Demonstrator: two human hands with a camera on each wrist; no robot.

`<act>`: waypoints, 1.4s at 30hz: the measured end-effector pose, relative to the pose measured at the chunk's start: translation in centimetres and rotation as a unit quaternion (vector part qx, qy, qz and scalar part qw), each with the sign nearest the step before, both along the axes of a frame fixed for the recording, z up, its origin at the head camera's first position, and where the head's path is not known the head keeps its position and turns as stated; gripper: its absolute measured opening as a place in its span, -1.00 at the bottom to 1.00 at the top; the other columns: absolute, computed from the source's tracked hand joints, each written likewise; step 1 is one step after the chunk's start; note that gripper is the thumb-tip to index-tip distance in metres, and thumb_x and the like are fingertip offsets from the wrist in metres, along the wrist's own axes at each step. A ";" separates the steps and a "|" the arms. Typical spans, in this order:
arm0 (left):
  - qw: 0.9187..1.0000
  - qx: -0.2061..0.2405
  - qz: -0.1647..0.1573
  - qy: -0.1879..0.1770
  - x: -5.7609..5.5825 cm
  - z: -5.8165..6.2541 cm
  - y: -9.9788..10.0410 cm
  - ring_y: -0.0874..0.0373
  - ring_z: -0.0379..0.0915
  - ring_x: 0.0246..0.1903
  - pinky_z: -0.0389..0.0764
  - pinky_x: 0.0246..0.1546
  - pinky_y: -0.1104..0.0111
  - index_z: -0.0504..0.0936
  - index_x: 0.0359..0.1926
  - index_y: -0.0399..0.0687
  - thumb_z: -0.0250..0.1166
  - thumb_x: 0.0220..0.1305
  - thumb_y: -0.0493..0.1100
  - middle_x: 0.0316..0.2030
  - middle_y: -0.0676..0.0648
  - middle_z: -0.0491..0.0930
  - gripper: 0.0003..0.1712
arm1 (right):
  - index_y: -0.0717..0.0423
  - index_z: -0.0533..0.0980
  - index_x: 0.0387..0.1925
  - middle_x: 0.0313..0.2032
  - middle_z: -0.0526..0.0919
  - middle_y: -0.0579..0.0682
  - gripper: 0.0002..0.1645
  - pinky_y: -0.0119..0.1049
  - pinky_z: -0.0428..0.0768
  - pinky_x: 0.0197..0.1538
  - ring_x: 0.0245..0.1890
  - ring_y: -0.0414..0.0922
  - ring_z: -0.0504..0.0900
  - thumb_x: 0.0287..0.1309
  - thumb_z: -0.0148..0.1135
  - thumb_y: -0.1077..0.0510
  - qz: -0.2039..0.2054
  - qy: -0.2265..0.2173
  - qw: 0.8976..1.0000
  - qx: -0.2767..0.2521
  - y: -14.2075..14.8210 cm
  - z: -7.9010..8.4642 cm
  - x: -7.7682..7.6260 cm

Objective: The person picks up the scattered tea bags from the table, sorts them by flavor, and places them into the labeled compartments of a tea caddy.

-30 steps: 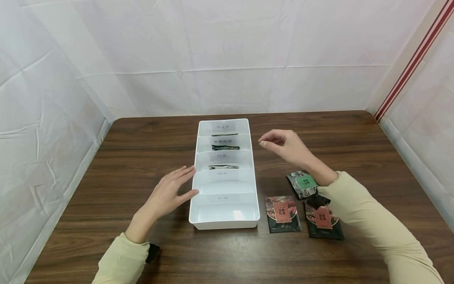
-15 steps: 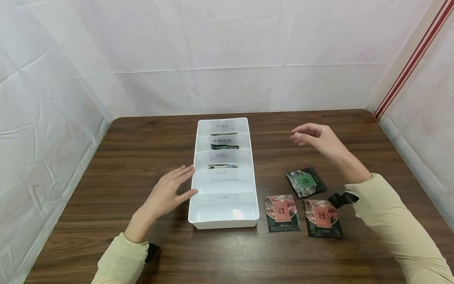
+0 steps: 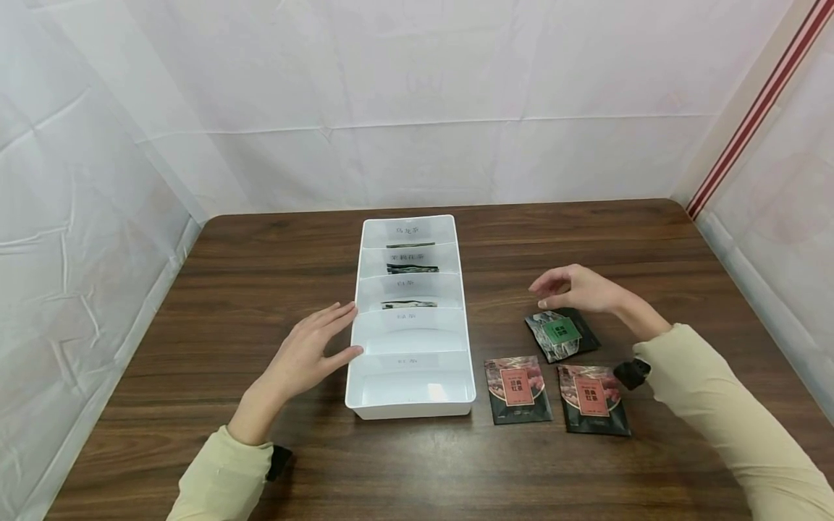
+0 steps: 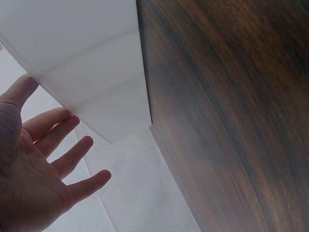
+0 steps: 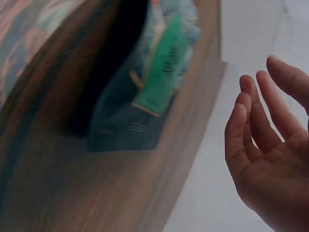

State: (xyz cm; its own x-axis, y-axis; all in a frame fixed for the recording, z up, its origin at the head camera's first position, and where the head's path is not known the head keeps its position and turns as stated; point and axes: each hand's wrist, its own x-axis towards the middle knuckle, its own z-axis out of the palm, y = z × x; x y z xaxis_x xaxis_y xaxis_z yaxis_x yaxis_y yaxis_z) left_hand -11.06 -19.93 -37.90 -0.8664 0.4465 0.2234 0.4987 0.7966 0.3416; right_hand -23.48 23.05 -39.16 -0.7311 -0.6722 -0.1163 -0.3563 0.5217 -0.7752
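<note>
Loosely spread, the left hand [image 3: 313, 354] sets its fingertips and thumb against the left rim of a long white tray [image 3: 410, 411], whose walls look like smooth, slightly glossy plastic. Right of the tray, the right hand [image 3: 580, 289] hangs in the air with relaxed, gently bent fingers, thumb apart from them, pinching nothing. Just below it, flat to the tray's right, lies the green-labelled packet [image 3: 562, 333], dark, thin and four-sided, turned askew, with a grey-patterned face; the right wrist view shows a gap between it and the fingers. The left hand is across the tray from it.

Nearer the tray's front end, on the same right side, two red-labelled packets lie flat: the inner red packet [image 3: 517, 391] near the rim, the outer red packet [image 3: 593, 399] farther out. Both have dark, faintly shiny lower bands and curved pink artwork.

Crosswise dividers part the tray into five lettered compartments; thin packet edges [image 3: 412, 268] show in the three farthest. Pale, softly creased sleeves [image 3: 224, 474] flank the tray. Under it spreads a brown, streaky wood-grained table [image 3: 274, 260], and beyond it hangs wrinkled white sheeting [image 3: 417, 87].
</note>
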 end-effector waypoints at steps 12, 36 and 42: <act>1.000 -0.001 0.001 -0.005 0.0 0.0 0.1 -0.13 0.13 0.15 0.16 0.05 -0.03 0.36 0.14 -0.31 0.27 0.06 0.01 0.15 -0.18 0.30 -0.31 | 0.21 0.45 -0.15 -0.22 0.39 0.05 -0.68 -0.22 0.38 -0.30 -0.34 -0.09 0.37 -0.02 0.21 0.30 0.088 0.001 0.990 0.114 -1.7 -1.2 -0.1; 1.000 0.000 0.004 -0.007 0.0 -0.1 0.0 -0.11 0.12 0.16 0.15 0.06 -0.03 0.35 0.15 -0.30 0.27 0.07 0.01 0.15 -0.17 0.29 -0.31 | 0.18 0.45 -0.30 -0.30 0.35 0.03 -0.79 -0.22 0.34 -0.26 -0.29 -0.07 0.32 -0.06 0.23 0.26 0.097 -0.051 0.979 0.171 -2.9 -1.2 -1.2; 1.000 -0.003 0.004 -0.004 0.0 0.0 0.0 -0.12 0.14 0.15 0.16 0.06 -0.03 0.35 0.14 -0.31 0.27 0.07 0.01 0.15 -0.18 0.30 -0.31 | 0.17 0.46 -0.37 -0.33 0.32 0.03 -0.82 -0.25 0.33 -0.30 -0.35 -0.09 0.30 -0.10 0.25 0.28 0.096 -0.051 0.980 0.166 -3.0 -1.4 -1.2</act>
